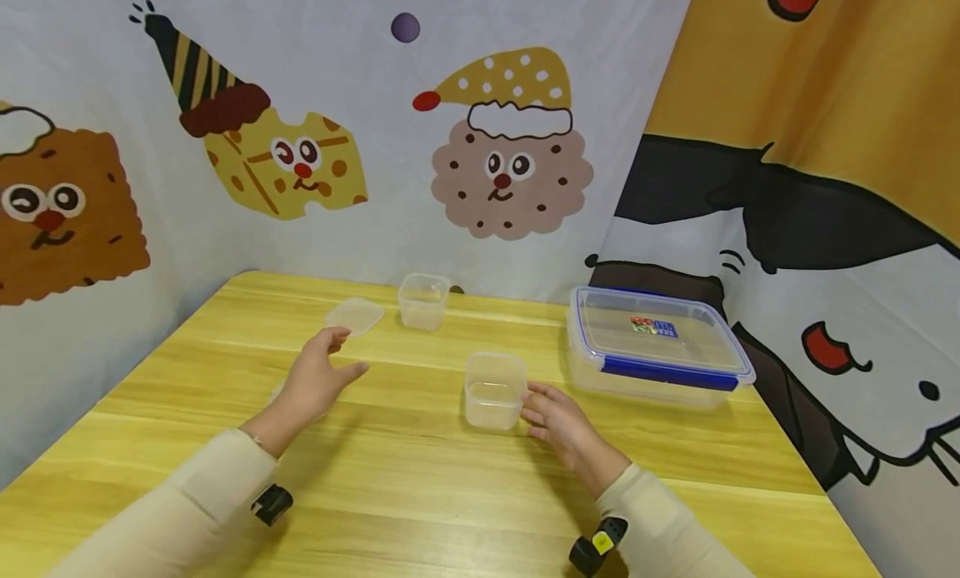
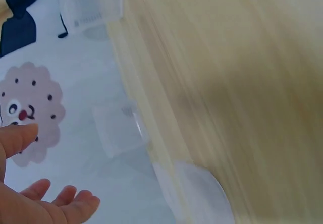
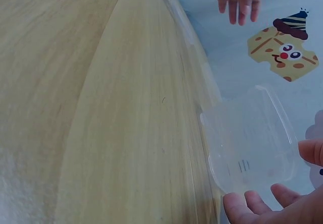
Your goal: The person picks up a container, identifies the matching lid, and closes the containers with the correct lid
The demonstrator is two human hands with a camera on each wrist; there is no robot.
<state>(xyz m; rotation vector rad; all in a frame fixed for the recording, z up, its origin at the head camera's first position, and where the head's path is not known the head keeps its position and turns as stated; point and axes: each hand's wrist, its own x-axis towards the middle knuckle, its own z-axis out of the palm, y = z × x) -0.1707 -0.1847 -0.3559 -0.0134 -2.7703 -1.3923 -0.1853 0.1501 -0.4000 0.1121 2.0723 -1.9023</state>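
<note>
A clear square plastic container (image 1: 495, 395) stands upright on the wooden table, near the middle. My right hand (image 1: 562, 424) is at its right side, fingertips right at the wall; in the right wrist view the thumb and fingers are spread beside the container (image 3: 250, 141). My left hand (image 1: 307, 386) hovers over the table to the left with thumb and fingers apart, holding nothing. Just beyond its fingertips lies a thin translucent lid (image 1: 356, 316). Another clear piece (image 1: 277, 392) shows at the left wrist, mostly hidden by it.
A second clear container (image 1: 423, 301) stands at the back, right of the lid. On the right sits a large clear storage box (image 1: 660, 345) with blue clips and its lid on. A cloth with cartoon prints (image 1: 510, 261) hangs behind the table.
</note>
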